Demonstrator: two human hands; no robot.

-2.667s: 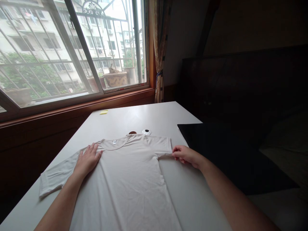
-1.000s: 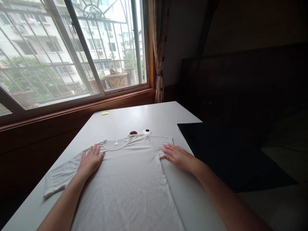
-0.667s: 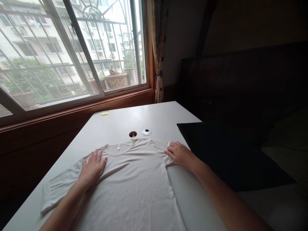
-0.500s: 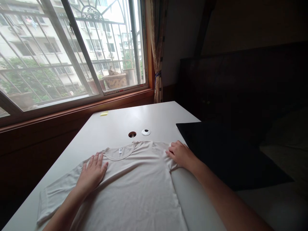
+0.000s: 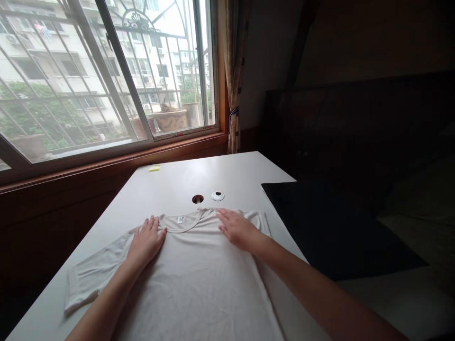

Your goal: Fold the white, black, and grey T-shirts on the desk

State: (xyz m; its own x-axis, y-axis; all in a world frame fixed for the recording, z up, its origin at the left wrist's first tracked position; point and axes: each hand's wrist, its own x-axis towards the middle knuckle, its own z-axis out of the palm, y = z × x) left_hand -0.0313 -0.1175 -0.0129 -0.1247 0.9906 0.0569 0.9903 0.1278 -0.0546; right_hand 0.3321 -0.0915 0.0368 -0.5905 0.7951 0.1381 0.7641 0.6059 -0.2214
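A white T-shirt [image 5: 199, 284] lies spread on the white table [image 5: 192, 173], its neckline toward the window and a small label inside the collar. My left hand [image 5: 146, 241] rests flat on the shoulder left of the collar, fingers stretched out. On the other shoulder, right of the collar, my right hand [image 5: 237, 229] lies with its fingers extended over the cloth. The left sleeve reaches out past my left forearm; part of the right sleeve shows behind my right hand. The shirt's lower end is out of view.
Past the collar are a round hole [image 5: 197, 199] and a white ring-shaped cap [image 5: 218, 195]. A yellow slip [image 5: 154, 168] lies at the far left corner. A dark flat sheet [image 5: 330, 227] covers the right side. Beyond stand a window [image 5: 149, 132] and a tied curtain [image 5: 234, 85].
My right hand has moved left from the right sleeve to the shoulder near the collar. The right sleeve now lies flatter. My left hand has shifted slightly right along with the shirt.
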